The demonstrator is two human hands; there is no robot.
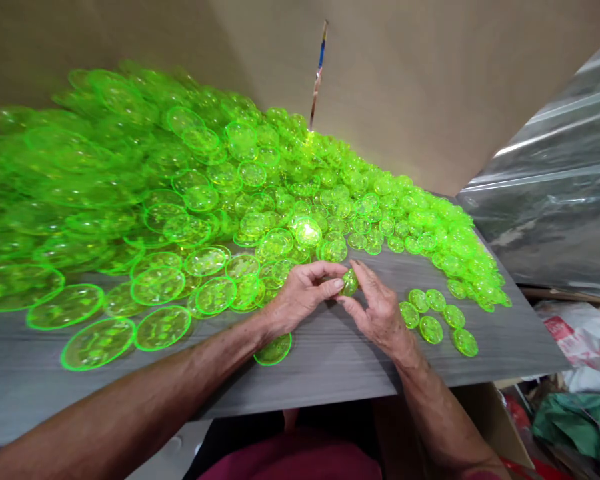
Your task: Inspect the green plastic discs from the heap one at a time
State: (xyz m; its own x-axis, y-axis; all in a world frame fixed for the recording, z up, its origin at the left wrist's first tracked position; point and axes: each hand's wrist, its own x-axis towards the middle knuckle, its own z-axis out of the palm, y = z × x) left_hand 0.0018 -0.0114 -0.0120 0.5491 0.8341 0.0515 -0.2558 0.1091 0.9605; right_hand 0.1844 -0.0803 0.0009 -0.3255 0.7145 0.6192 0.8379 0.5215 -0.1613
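Writing: red print on a white bag (587, 327), beyond the table's right edge, too blurred to read. Count: one disc (350, 283) in hand; six loose discs (431, 329) toward the right edge; one lone disc (273, 350) by the left forearm. The green heap (205, 193) is too dense to count; it runs from the left edge along the back to the right corner. Grip: left hand (307, 293) and right hand (377, 310) both pinch the held disc, thumbs and fingers closed on it, over mid-table. Surface: grey wood-grain table (340, 360). Room: brown board (405, 87) behind, clear sheeting (555, 173) right.
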